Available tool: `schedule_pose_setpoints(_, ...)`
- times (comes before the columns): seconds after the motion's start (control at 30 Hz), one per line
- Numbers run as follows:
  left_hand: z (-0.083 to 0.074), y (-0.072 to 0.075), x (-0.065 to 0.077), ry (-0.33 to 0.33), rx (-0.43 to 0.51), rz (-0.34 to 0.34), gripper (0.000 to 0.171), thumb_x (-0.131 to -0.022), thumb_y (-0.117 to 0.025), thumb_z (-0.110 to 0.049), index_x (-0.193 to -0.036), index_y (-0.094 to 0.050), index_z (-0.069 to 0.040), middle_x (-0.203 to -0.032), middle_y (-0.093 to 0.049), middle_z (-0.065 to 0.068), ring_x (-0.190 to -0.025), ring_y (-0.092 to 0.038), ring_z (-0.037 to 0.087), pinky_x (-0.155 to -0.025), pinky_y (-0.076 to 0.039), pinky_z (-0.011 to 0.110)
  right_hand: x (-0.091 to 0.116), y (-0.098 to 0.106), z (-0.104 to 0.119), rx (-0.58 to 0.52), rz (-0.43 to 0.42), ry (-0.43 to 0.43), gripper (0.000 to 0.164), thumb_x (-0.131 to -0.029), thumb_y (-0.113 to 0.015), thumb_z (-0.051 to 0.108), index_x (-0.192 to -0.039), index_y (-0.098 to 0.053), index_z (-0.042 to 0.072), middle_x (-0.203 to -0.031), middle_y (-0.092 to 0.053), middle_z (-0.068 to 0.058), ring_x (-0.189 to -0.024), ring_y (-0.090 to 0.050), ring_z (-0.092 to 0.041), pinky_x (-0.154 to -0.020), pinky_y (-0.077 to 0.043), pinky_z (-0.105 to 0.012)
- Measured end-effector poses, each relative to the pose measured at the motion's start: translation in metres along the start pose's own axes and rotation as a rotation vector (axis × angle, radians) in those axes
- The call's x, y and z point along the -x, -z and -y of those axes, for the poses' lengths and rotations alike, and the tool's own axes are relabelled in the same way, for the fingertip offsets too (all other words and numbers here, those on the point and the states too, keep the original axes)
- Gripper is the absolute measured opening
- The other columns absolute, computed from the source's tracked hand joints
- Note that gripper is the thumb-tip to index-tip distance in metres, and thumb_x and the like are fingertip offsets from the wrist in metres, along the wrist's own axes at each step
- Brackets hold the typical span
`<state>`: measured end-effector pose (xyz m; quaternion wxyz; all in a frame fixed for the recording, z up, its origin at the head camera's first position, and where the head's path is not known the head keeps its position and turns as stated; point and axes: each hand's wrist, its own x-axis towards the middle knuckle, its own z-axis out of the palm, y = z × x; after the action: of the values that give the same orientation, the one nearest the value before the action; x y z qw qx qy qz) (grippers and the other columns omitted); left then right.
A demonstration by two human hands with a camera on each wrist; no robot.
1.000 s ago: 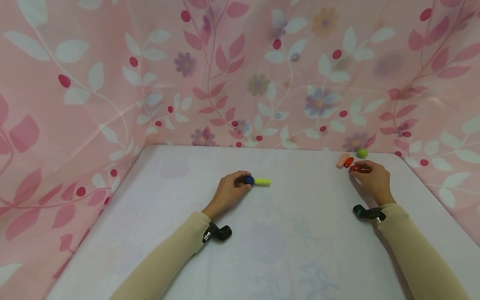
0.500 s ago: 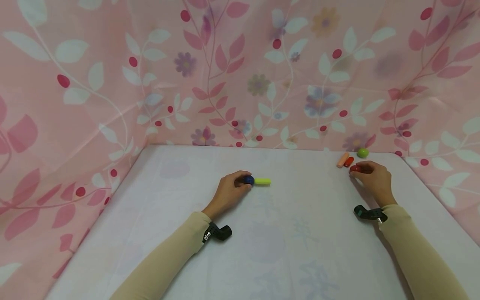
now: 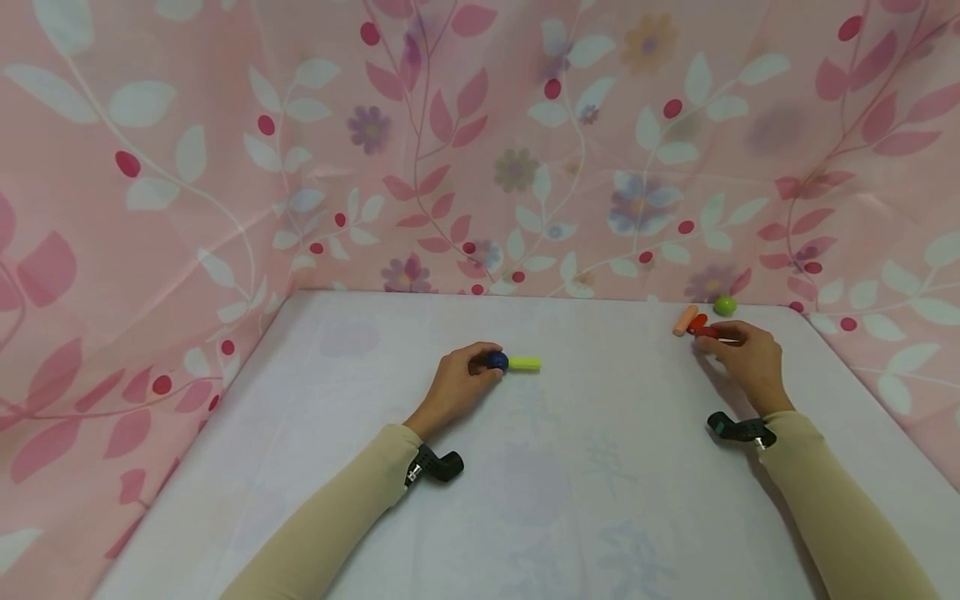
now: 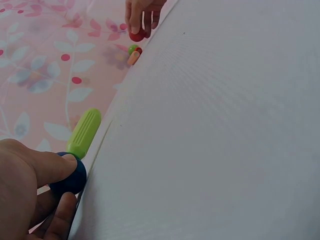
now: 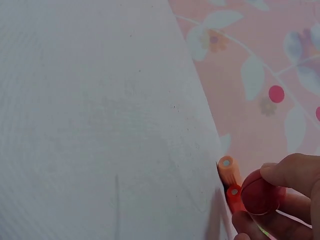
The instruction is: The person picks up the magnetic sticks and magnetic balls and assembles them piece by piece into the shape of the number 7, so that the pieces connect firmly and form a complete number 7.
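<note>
My left hand [image 3: 459,379] pinches a dark blue ball [image 4: 71,179] between thumb and fingers. A yellow-green ribbed magnetic stick [image 4: 84,134] meets the ball end-on and points to the right in the head view. On the right, my other hand [image 3: 748,360] holds a glossy red ball [image 5: 260,195] between thumb and fingertips. Right at that ball lies a short orange-red stick [image 5: 234,199] with a metal disc in its end. A peach stick [image 3: 686,320] lies beside the orange-red one, its end disc visible in the right wrist view.
A light green ball [image 3: 725,306] sits behind my right hand, near the back edge of the white-covered table [image 3: 600,517]. A pink floral cloth [image 3: 480,150] hangs behind and at the sides. Each wrist carries a black camera mount [image 3: 442,465].
My right hand's fingertips have shifted slightly with the red ball, which now overlaps the orange-red stick in the head view. The left hand, blue ball and yellow-green stick stay put.
</note>
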<state>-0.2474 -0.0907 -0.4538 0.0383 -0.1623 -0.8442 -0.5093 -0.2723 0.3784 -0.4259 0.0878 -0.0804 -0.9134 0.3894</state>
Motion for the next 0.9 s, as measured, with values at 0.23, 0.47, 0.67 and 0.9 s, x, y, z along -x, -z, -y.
schedule_pose_setpoints(0.23,-0.001,0.0,0.0,0.006,0.007,0.001,0.038,-0.096,-0.077,-0.008,-0.133,-0.07,-0.009,-0.116,-0.072,0.003,-0.098,-0.065,0.017,-0.091,-0.055,0.037,0.005,-0.006,0.004,-0.027,-0.008,0.009,0.065,-0.099,-0.068,0.05,-0.142,-0.06,0.001,-0.131,-0.064,-0.025,-0.094,-0.065,-0.022,-0.068,-0.048,-0.011)
schedule_pose_setpoints(0.47,0.0,0.001,-0.001,-0.009,-0.003,0.003,0.037,-0.096,-0.076,-0.008,-0.133,-0.07,-0.008,-0.116,-0.072,0.004,-0.097,-0.065,0.017,-0.09,-0.055,0.037,0.008,-0.01,0.007,-0.035,-0.012,0.009,0.063,-0.1,-0.067,0.05,-0.141,-0.061,0.003,-0.133,-0.063,-0.024,-0.11,-0.059,-0.032,-0.076,-0.047,-0.016)
schedule_pose_setpoints(0.67,-0.001,0.002,-0.001,-0.014,-0.007,0.003,0.037,-0.096,-0.076,-0.009,-0.132,-0.07,-0.009,-0.116,-0.072,0.004,-0.096,-0.066,0.016,-0.089,-0.055,0.037,0.007,-0.011,0.006,-0.036,-0.028,0.008,0.06,-0.101,-0.066,0.048,-0.14,-0.062,0.003,-0.134,-0.063,-0.024,-0.121,-0.053,-0.036,-0.079,-0.045,-0.021)
schedule_pose_setpoints(0.9,0.0,0.001,-0.001,-0.006,-0.007,0.002,0.037,-0.096,-0.077,-0.009,-0.132,-0.07,-0.009,-0.116,-0.072,0.004,-0.097,-0.066,0.016,-0.09,-0.055,0.036,0.009,-0.012,0.006,-0.036,-0.025,-0.011,0.061,-0.1,-0.067,0.048,-0.141,-0.061,0.003,-0.136,-0.062,-0.024,-0.122,-0.053,-0.039,-0.079,-0.045,-0.022)
